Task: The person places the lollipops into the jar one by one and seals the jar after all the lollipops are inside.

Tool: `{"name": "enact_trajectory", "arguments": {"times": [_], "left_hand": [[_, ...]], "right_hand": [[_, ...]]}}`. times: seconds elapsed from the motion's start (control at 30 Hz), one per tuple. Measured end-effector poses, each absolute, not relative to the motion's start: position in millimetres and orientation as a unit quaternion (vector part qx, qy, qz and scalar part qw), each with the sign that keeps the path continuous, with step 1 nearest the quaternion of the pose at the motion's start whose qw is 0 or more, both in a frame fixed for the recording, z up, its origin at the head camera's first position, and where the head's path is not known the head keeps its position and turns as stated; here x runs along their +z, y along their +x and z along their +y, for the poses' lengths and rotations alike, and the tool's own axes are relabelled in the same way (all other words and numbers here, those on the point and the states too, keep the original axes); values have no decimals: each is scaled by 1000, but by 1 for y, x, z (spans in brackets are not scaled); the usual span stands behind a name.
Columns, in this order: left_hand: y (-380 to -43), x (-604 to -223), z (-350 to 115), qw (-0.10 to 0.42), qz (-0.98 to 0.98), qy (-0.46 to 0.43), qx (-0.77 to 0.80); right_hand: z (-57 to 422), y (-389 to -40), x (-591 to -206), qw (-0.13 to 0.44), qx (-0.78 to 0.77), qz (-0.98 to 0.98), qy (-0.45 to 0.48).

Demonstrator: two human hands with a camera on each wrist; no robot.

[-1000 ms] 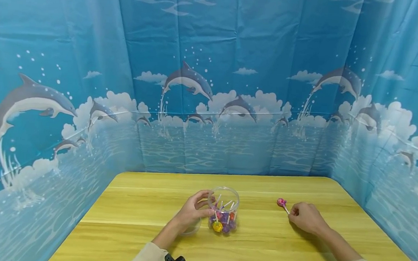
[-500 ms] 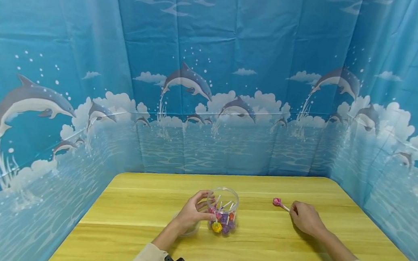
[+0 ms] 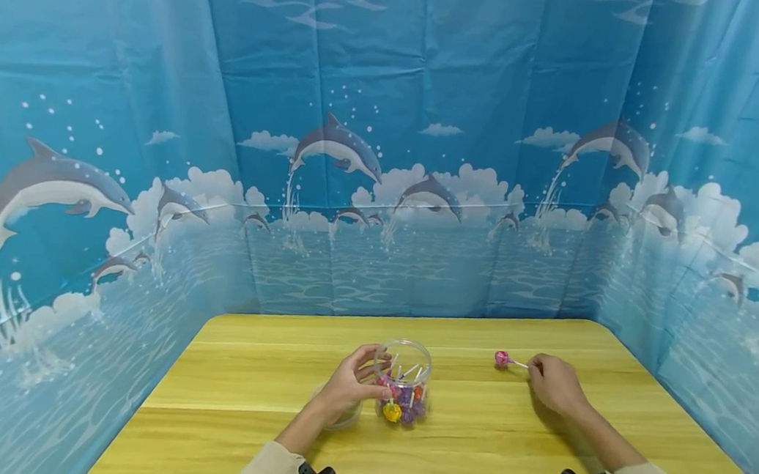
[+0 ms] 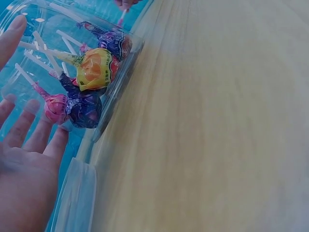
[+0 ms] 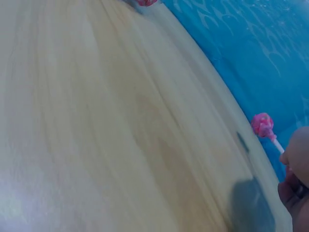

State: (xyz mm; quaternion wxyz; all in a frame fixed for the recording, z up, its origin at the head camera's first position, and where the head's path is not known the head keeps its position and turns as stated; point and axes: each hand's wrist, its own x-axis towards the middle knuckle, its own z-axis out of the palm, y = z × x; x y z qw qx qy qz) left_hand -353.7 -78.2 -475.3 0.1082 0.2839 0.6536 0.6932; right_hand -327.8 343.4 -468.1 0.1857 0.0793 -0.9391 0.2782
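On the table, a clear round jar (image 3: 427,369) stands uncovered. Several wrapped lollipops lie inside, sticks upward, with a yellow-orange lollipop (image 4: 94,70) and a dark purple lollipop (image 4: 84,111) showing in the left wrist view. My left hand (image 3: 345,387) holds the jar by its left side, thumb in front and fingers spread round the back. To the right, my right hand (image 3: 556,385) pinches the end of a pink lollipop's stick. This pink lollipop (image 3: 501,359) points left toward the jar; in the right wrist view its head is raised, with a shadow on the wood below.
A clear round lid (image 3: 344,419) lies left of the jar, partly beneath my left forearm. The yellow wood-grain table (image 3: 470,456) reaches back to a blue dolphin curtain (image 3: 417,269), which encloses the back and both sides.
My right hand has moved slightly away from me, and the pink lollipop has swung from a slant to nearly level, head to the left. The left hand stays on the jar.
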Motion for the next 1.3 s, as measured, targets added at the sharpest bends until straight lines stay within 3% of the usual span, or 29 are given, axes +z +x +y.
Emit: {"name": "enact_trajectory", "arguments": {"times": [0.43,1.3], "left_hand": [[-354,-473,-78,110,651,288,693],[-352,-474,-79,113,651,284,695]], "right_hand": [[330,-329,-438,174,358,-915,66],[273,-338,-386,139,413,-886,157]]}}
